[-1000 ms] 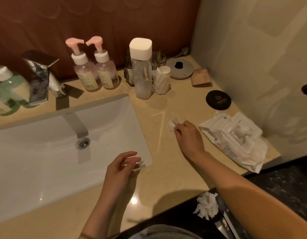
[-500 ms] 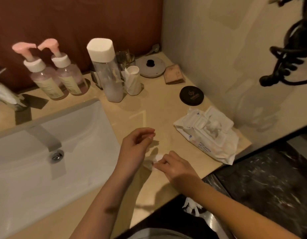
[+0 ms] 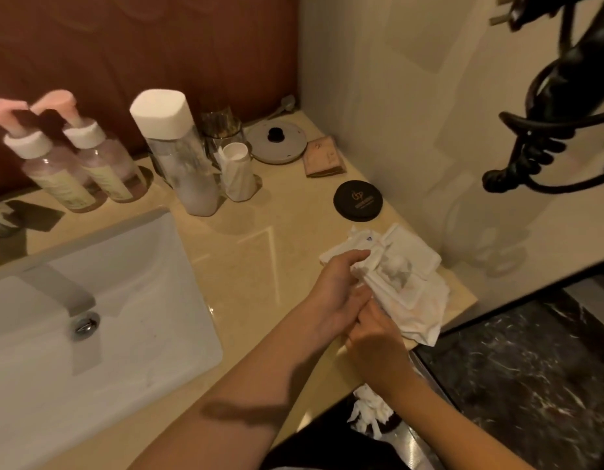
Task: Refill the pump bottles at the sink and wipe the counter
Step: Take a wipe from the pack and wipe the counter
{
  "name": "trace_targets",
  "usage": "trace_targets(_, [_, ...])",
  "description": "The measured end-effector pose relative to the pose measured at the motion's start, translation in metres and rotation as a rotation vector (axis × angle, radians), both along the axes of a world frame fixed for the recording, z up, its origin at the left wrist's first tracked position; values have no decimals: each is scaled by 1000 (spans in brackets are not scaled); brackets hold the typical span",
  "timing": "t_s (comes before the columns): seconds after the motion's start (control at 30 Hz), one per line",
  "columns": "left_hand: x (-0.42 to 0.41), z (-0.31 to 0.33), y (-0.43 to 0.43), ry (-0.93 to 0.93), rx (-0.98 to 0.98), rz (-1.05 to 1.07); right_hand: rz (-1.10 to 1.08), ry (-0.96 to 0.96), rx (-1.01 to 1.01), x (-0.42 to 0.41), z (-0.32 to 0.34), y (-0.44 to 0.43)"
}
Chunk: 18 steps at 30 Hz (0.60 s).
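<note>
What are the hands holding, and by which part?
The left hand touches the left end of the wipes pack; the right hand meets it there, fingertips hidden. A grip cannot be told.
</note>
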<state>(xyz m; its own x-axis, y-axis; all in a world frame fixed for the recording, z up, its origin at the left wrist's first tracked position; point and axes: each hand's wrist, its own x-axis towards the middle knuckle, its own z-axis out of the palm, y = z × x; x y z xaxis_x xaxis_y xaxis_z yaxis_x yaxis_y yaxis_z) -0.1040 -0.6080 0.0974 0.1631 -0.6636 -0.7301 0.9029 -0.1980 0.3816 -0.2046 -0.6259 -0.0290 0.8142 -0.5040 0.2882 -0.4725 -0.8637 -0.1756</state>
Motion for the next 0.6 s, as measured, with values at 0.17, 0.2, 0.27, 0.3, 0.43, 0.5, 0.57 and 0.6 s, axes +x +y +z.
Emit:
trace_targets(0.17, [6, 9, -14, 28, -61, 51, -123, 37, 267, 13, 2, -21])
trace_targets(0.2, [8, 8, -17, 17, -63, 51, -151, 47, 338, 19, 3, -28])
trace_targets(0.27, [14, 8, -21, -32, -75, 46, -208, 48, 372, 32, 8, -40])
trace_targets(0.3, [16, 8, -22, -66, -83, 43, -246, 79, 333, 39, 13, -43])
trace_targets(0.43, [29, 6, -13, -281, -83, 42, -218, 91, 258, 60, 25, -48])
trace_targets(0.5, [39, 6, 0, -386, -75, 73, -207, 46, 272, 73, 27, -49])
trace_targets(0.57, [50, 3, 17, -483, -63, 87, -162, 90, 271, 85, 33, -41])
trace_targets(0.6, [55, 1, 27, -506, -62, 107, -128, 103, 242, 90, 35, -35])
